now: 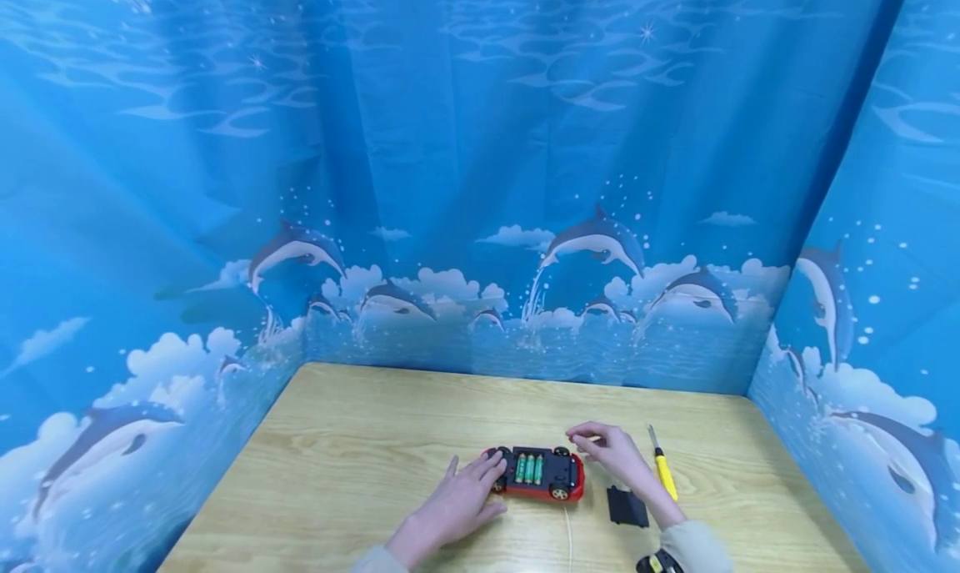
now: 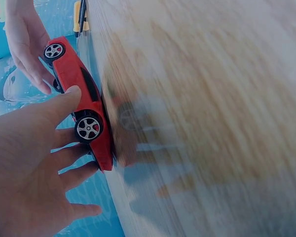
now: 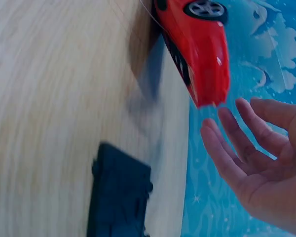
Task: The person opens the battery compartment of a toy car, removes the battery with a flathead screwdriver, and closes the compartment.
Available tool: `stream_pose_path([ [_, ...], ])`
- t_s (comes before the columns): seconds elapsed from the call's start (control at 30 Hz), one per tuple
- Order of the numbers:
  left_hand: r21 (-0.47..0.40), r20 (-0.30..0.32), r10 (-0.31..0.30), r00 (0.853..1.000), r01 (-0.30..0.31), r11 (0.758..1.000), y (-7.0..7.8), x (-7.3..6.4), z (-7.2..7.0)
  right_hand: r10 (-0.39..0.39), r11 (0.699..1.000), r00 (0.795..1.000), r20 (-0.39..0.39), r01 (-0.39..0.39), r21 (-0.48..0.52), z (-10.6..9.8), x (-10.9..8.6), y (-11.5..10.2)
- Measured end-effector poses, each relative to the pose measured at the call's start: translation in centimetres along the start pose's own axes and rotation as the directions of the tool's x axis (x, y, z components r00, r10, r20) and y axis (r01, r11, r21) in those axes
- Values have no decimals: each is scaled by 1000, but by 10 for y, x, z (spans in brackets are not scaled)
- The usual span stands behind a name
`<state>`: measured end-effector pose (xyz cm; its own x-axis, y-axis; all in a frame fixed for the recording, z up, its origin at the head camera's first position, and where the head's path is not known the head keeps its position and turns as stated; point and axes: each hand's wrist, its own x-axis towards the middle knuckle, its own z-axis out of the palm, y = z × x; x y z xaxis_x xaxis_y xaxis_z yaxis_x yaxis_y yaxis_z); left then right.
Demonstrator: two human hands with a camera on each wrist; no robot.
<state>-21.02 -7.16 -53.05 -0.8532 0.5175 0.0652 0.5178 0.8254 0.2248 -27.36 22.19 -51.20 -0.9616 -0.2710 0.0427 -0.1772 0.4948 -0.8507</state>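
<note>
A red toy car (image 1: 538, 494) lies upside down on the table, its black underside facing up. Three green batteries (image 1: 529, 469) sit side by side in its uncovered battery compartment. My left hand (image 1: 468, 494) rests on the car's left end with fairly straight fingers; in the left wrist view the thumb overlaps its red side. My right hand (image 1: 611, 452) hovers just off the car's other end, fingers loosely bent, with nothing visible between them. In the right wrist view its fingertips (image 3: 227, 114) are apart from the car. Near that hand lies a black battery cover (image 1: 627, 506).
A screwdriver (image 1: 664, 473) with a yellow handle lies right of my right forearm. A thin white cord (image 1: 568, 540) runs from near the car toward the front. By my right wrist is a black and yellow object (image 1: 658, 563). Blue dolphin-print curtains (image 1: 450, 331) surround the wooden table (image 1: 360, 439).
</note>
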Motion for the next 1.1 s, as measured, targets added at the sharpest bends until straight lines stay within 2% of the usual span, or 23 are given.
stream_pose_path([
  [0.27,2,-1,-4,1000,4,1000,0,3,2,-22,993,997,71,30,-114,16,-1,-6],
  [0.4,11,-13,0,1000,0,1000,0,5,4,-2,990,996,93,15,-137,18,-4,-5],
  [0.53,2,-19,-14,1000,14,1000,-1,9,7,-5,992,993,120,19,-122,20,-9,-4],
  [0.67,-1,-27,-27,999,27,1000,-1,14,8,-45,993,987,151,60,-99,22,-15,-4],
  [0.9,48,-66,2,998,1,999,0,22,6,-136,986,972,193,152,-70,29,-24,-4],
  [0.97,70,-77,14,997,-9,998,0,25,6,-141,985,971,191,157,-71,31,-26,-3],
  [1.1,97,-89,22,996,-14,995,1,27,6,-102,994,978,180,109,-29,35,-29,-4],
])
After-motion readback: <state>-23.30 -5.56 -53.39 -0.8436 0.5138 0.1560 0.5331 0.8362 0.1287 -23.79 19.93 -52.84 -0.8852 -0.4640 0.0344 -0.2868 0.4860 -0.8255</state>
